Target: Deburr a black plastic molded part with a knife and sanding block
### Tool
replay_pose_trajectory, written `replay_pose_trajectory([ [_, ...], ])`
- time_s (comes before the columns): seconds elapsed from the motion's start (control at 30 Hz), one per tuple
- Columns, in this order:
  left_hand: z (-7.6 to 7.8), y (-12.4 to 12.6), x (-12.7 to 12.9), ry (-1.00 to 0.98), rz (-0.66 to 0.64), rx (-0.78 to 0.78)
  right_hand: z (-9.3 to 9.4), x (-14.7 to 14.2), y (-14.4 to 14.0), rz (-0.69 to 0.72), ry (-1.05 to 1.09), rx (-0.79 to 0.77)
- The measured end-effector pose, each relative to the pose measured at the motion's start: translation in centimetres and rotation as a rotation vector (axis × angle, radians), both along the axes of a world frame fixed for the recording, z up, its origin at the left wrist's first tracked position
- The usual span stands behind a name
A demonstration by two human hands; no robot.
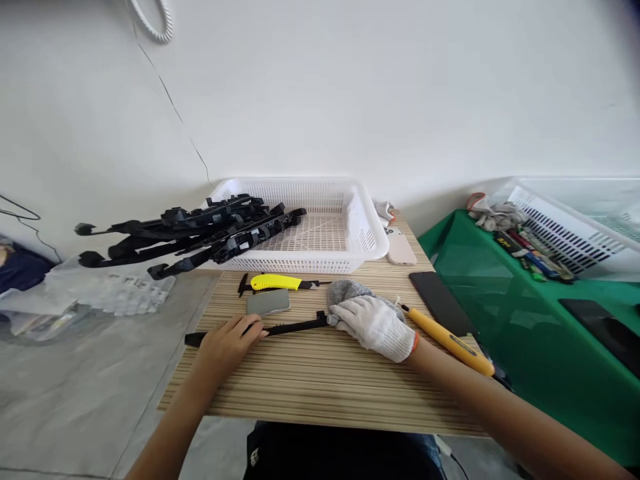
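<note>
Left grip: bare left hand (231,341) lies with fingers curled over the long black plastic strip (295,327), pressing it flat on the table (310,387).
Right grip: gloved right hand (374,325) presses a grey cloth (346,291) against the strip's right end; whether it is clenched on the strip itself, I cannot tell.
Strip: lies left to right across the table's middle.
Behind the hands: yellow utility knife (275,283) and a grey block (268,303), just apart.
Right of the glove: yellow-handled tool (447,340), then a dark phone (442,303).
Far edge: white basket (325,227) with black parts (200,233) sticking out to the left.
</note>
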State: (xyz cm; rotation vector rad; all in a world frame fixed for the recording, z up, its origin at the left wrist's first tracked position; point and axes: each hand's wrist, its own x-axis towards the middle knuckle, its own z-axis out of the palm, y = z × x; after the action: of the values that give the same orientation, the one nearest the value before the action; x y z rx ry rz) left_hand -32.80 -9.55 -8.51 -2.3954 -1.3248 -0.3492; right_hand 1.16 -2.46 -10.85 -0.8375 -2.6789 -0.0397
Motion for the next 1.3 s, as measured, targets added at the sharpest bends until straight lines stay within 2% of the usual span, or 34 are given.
replay_pose_trajectory([
  [0.17,0.7,-0.1,0.8,-0.023,0.093,-0.037,1.4,-0.9,-0.1,-0.089,0.096,-0.038],
  [0.37,2.0,0.5,2.0,-0.014,0.111,-0.019,3.2,-1.7,0.3,-0.132,0.181,-0.018],
  [0.53,2.7,0.9,2.7,-0.048,0.125,-0.086,4.3,-1.0,-0.2,-0.358,0.391,0.065],
  [0.6,2.9,0.9,3.1,-0.078,0.107,-0.100,4.9,-1.1,-0.8,-0.318,0.448,0.116],
  [0.7,3.4,0.9,4.2,-0.152,0.064,-0.152,5.6,-2.5,-2.1,-0.054,0.328,0.153],
  [0.77,3.7,0.9,5.2,-0.170,-0.007,-0.152,5.9,-4.0,-3.0,0.043,0.198,0.090],
  [0.83,3.9,0.9,6.3,-0.154,-0.090,-0.083,6.4,-5.6,-3.8,0.000,0.080,-0.040],
  [0.9,3.9,1.0,7.2,-0.136,-0.141,0.001,7.1,-6.9,-4.2,-0.137,-0.007,-0.177],
  [0.97,4.0,1.1,7.8,-0.128,-0.152,0.054,8.0,-7.4,-4.2,-0.234,-0.061,-0.272],
  [1.03,4.2,1.1,7.8,-0.123,-0.146,0.069,8.6,-7.1,-3.9,-0.242,-0.087,-0.303],
  [1.17,5.3,1.2,6.2,-0.178,-0.116,-0.027,8.0,-4.8,-3.7,-0.209,-0.057,-0.264],
  [1.3,6.1,1.6,4.8,-0.322,0.044,-0.171,5.7,-3.4,-3.8,-0.199,0.015,-0.218],
])
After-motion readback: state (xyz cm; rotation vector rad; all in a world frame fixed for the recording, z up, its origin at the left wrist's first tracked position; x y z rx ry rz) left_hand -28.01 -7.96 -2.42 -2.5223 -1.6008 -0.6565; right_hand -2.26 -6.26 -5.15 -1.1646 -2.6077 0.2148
